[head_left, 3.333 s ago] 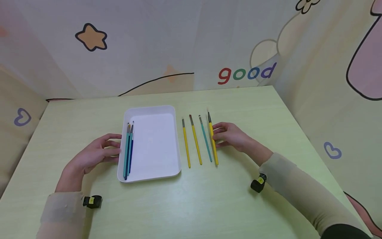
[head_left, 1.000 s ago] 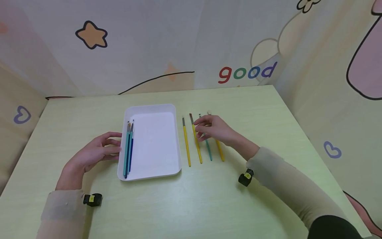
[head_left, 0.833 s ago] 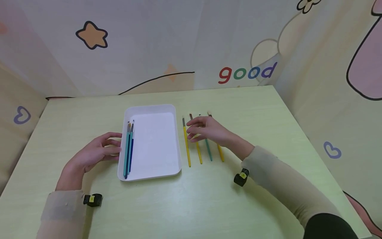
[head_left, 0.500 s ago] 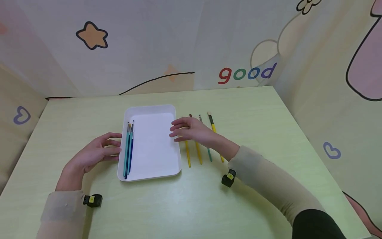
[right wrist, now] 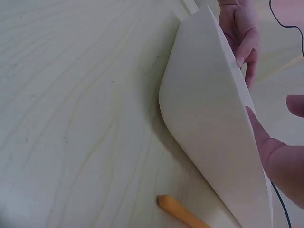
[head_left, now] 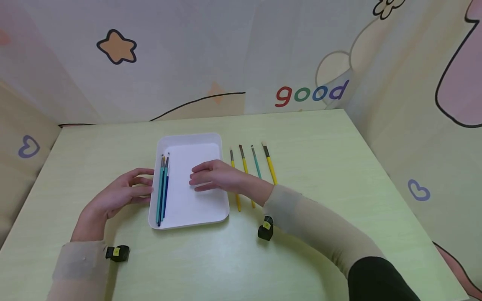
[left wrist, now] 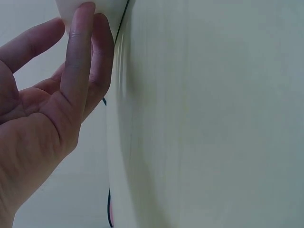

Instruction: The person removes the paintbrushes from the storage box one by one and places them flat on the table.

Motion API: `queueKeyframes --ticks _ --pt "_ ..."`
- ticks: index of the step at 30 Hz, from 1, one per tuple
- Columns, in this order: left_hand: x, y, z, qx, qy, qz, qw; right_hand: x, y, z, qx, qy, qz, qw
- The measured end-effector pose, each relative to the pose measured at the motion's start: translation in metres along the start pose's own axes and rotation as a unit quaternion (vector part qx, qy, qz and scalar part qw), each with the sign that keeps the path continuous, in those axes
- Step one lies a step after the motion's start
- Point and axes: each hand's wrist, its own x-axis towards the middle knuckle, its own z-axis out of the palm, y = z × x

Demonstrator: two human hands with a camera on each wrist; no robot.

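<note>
My left hand (head_left: 116, 190) touches the left wall of a shallow white tray (head_left: 197, 146) with its fingertips, also seen on the tray wall (left wrist: 111, 12) in the left wrist view. Over the tray's right half hovers my right hand (head_left: 218, 177), fingers extended and nothing in them. Inside the tray, slim paintbrushes (head_left: 166, 192) with teal and dark blue handles lie together along the left side. Right of the tray, two thin yellow paintbrushes (head_left: 244, 163), a teal paintbrush (head_left: 256, 162) and a thicker yellow paintbrush (head_left: 271, 168) lie in a row, partly hidden by my right forearm.
The pale wooden table (head_left: 203, 267) meets a printed backdrop (head_left: 188, 54) at the back and sides. In the right wrist view, an orange-yellow handle end (right wrist: 178, 210) lies beside the tray's outer wall.
My right hand has let go of the thicker yellow paintbrush and moved left across the row to above the tray. That paintbrush now lies more tilted. My left hand stays at the tray.
</note>
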Motion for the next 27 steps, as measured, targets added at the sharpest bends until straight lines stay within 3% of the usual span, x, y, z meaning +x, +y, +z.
queueKeyframes --ticks 19,27 --pt "0.001 0.000 0.000 0.002 -0.004 -0.010 0.9999 0.026 -0.002 0.040 0.100 0.025 0.059 0.9929" --pt "0.001 0.000 -0.001 0.000 -0.007 -0.008 0.9999 0.034 -0.004 0.051 0.118 0.023 0.055 0.9912"
